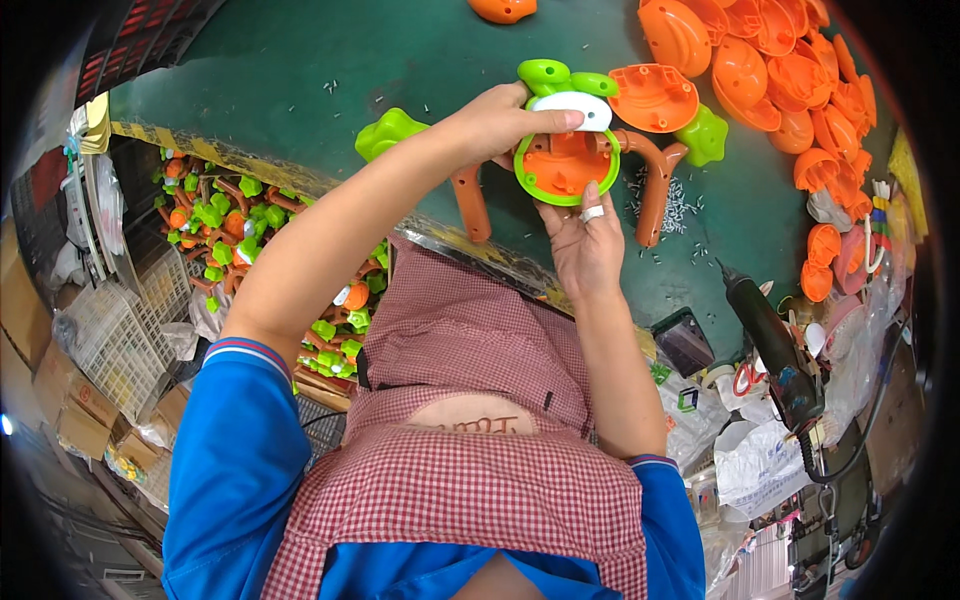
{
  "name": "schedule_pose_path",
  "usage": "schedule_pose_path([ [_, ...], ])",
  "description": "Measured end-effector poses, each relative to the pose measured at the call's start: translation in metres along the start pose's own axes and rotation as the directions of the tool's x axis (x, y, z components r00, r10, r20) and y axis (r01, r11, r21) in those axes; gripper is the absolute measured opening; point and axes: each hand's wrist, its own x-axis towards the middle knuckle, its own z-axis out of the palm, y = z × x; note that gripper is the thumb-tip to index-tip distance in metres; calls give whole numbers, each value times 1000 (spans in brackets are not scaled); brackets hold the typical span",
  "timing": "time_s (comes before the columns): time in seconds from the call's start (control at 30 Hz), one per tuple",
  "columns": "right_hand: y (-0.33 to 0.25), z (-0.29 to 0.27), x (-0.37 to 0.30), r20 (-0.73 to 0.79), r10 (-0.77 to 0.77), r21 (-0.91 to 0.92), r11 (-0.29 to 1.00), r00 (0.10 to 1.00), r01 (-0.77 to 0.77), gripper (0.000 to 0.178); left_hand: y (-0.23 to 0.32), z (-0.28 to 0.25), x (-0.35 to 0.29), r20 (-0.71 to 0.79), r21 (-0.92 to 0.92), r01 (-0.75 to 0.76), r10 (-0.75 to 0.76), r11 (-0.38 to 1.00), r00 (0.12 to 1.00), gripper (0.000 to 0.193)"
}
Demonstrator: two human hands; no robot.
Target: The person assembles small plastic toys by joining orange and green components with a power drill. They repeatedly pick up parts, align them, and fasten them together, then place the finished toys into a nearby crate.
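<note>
Over the green table (300, 110), both my hands hold a toy piece: an orange round half shell (560, 172) set in a bright green ring (523, 180). My left hand (490, 125) comes from the upper left, its thumb pressed on a white part (592, 114) with green leaf shapes (545, 76) above it. From below, my right hand (583, 250) grips the ring's lower edge, a white band round one finger. Brown branch-like arms (655, 195) stick out at either side, with green star-shaped ends (703, 135). An open orange shell (655, 98) lies just right of the white part.
Loose screws (675, 208) are heaped right of my hands. Orange shells (790, 80) pile up at the far right. A black corded power screwdriver (765, 335) and a dark phone (683, 340) lie nearer. Left below the table edge, many assembled toys (230, 222) are heaped.
</note>
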Motion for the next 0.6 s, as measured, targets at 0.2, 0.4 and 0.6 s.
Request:
schedule_pose_path([
  [0.2,-13,-1,2,-115,80,-435,892,990,-123,40,-1,-12,6,70,-2,43,-43,999,997,65],
  [0.4,-71,-6,16,618,-601,-778,-373,507,506,17,7,-26,8,56,192,43,-55,980,997,68],
  [0.6,-111,0,72,757,-188,-519,-755,626,401,28,5,-21,14,24,225,33,-40,974,999,68],
])
